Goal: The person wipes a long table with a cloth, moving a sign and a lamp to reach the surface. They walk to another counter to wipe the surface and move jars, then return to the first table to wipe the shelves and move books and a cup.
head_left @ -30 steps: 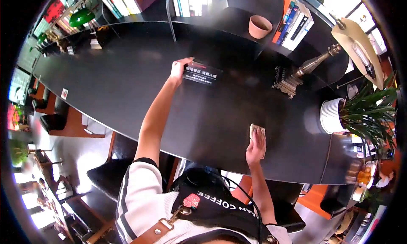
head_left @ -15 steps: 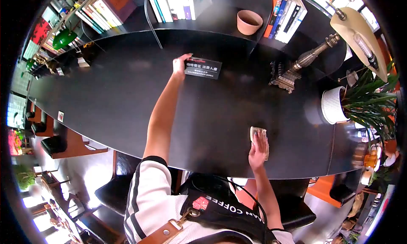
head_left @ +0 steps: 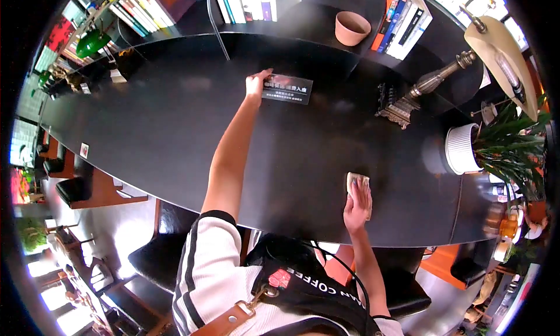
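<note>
Stretched far forward, my left hand (head_left: 256, 84) grips the left end of a clear sign (head_left: 287, 89) with white lettering, at the back of the dark curved table (head_left: 175, 131). Its fingers are closed on the sign's upper left corner. Nearer to me on the right, my right hand (head_left: 357, 204) lies over a folded pale cloth (head_left: 352, 179) on the tabletop, pressing it down. The cloth shows past the fingertips and along the right edge of the hand.
A brass lamp (head_left: 431, 82) and a white ribbed plant pot (head_left: 462, 149) stand at the right. Behind the table, a shelf holds books (head_left: 408, 26) and a terracotta pot (head_left: 352, 29). Black chairs (head_left: 157, 257) line the near edge.
The sign sits slightly farther right in view and its tilt has changed a little, with my left hand still on it. My right hand and the cloth have barely moved.
</note>
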Motion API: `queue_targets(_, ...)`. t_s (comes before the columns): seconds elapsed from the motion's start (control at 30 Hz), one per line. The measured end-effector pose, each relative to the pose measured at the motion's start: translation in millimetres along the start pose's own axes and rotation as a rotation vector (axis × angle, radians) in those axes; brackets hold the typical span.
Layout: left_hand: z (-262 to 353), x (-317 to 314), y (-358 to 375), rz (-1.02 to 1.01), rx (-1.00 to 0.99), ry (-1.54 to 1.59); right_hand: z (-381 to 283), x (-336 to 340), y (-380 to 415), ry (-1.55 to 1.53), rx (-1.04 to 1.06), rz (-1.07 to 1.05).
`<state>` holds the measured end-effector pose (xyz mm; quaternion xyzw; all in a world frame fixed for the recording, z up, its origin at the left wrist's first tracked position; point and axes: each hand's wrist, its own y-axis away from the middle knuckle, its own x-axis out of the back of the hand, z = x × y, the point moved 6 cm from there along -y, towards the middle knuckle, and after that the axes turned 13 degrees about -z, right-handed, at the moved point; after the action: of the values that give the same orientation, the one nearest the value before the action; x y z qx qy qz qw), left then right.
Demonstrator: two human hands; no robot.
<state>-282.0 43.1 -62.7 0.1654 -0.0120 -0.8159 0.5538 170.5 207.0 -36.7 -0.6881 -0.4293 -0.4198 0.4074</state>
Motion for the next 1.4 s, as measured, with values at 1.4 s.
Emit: queue_targets(1.4, -34, 153, 376, 0.849, -0.371, -1.051, -294, -113, -191, -0.126, 0.736, -0.147)
